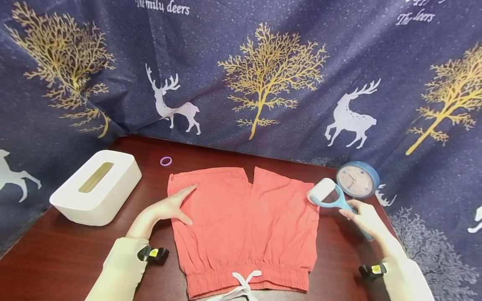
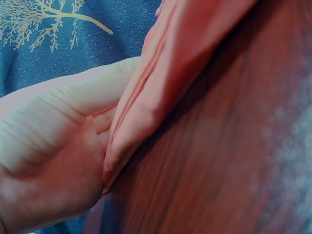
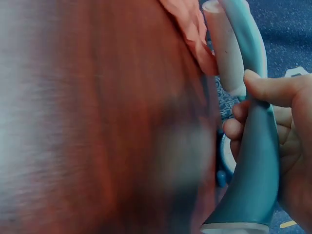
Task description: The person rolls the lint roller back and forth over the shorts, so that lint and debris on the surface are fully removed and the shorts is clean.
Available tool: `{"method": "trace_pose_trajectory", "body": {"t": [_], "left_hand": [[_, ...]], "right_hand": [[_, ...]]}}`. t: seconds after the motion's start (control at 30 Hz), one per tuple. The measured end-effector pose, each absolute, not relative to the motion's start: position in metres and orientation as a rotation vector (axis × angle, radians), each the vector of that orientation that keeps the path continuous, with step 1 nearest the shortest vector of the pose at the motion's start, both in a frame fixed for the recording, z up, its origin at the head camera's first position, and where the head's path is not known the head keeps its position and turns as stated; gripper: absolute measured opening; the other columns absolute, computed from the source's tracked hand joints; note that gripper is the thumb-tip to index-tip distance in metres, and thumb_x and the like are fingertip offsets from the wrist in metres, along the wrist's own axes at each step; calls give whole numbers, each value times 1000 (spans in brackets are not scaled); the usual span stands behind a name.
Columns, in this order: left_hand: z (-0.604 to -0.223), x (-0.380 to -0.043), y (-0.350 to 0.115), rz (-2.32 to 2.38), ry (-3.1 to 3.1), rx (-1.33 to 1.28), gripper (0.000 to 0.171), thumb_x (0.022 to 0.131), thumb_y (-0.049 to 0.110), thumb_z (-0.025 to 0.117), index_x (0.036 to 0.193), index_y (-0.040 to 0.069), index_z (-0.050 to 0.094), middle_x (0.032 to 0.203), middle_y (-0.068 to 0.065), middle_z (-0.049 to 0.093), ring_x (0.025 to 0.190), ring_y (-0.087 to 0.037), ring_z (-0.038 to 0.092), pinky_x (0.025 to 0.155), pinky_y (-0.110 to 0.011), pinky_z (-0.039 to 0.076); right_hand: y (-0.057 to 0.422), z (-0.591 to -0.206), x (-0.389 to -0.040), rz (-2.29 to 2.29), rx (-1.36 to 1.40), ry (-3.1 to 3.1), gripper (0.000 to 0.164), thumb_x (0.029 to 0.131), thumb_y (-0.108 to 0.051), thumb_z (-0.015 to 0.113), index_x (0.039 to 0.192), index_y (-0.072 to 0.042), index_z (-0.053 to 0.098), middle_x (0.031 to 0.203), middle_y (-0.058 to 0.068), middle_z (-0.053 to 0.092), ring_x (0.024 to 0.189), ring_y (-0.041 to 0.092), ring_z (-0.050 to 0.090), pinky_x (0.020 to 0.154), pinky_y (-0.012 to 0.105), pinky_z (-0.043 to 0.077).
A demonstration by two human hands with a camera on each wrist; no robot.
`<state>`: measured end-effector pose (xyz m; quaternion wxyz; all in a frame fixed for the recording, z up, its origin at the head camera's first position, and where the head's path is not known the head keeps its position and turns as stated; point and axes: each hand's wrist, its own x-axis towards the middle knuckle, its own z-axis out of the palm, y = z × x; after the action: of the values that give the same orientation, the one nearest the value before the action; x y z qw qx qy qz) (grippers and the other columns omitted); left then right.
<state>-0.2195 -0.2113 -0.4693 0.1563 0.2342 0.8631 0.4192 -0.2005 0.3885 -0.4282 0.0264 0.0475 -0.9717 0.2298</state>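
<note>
Coral-red shorts [image 1: 226, 221] lie flat on the table, waistband and white drawstring [image 1: 244, 285] towards me. My left hand [image 1: 174, 207] rests at their left edge, thumb and fingers spread over the cloth. In the left wrist view a fold of the shorts [image 2: 151, 92] hides part of that hand [image 2: 53, 131]. With my right hand [image 1: 364, 218] I grip the blue handle of a lint roller [image 1: 339, 202]. Its white roller head [image 1: 321, 190] overlaps the upper right edge of the shorts. The right wrist view shows thumb and fingers curled round the handle [image 3: 258, 161].
A white tissue box [image 1: 113, 190] stands on the left of the brown table [image 1: 150, 271]. Behind the shorts lies a small purple ring [image 1: 165, 161]. A round blue clock [image 1: 357, 179] stands just beyond the lint roller. Dark blue printed cloth [image 1: 211, 54] hangs behind the table.
</note>
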Motion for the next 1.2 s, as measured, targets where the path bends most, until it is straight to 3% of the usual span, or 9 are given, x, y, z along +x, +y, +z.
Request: {"method": "trace_pose_trajectory", "body": {"t": [0.57, 0.73, 0.9, 1.2], "left_hand": [[-471, -220, -212, 1196, 2474, 683, 116, 66, 26, 89, 152, -7, 18, 158, -30, 18, 144, -49, 17, 114, -66, 18], [-471, -220, -212, 1208, 2471, 690, 116, 66, 24, 89, 152, -8, 18, 157, -31, 18, 144, -50, 16, 114, -66, 18], [-470, -220, -212, 1209, 2469, 694, 116, 66, 24, 89, 151, -9, 18, 157, -31, 18, 144, -50, 16, 114, -66, 17], [-470, -220, -212, 1209, 2469, 691, 117, 65, 23, 90, 152, -8, 18, 158, -30, 17, 145, -49, 15, 115, -66, 16]], "right_hand": [[386, -439, -174, 702, -155, -2899, 42, 92, -27, 66, 109, 11, 62, 70, 9, 69, 62, 8, 57, 59, 28, 41], [383, -443, -170, 621, -274, -2880, 42, 91, -27, 66, 107, 13, 61, 76, 20, 70, 68, 28, 65, 64, 41, 46], [376, -442, -165, 576, -384, -2873, 45, 91, -27, 64, 110, 15, 59, 101, 35, 65, 94, 54, 60, 77, 60, 45], [370, -441, -160, 563, -459, -2862, 47, 91, -28, 62, 110, 15, 58, 106, 37, 63, 101, 58, 56, 80, 63, 43]]}}
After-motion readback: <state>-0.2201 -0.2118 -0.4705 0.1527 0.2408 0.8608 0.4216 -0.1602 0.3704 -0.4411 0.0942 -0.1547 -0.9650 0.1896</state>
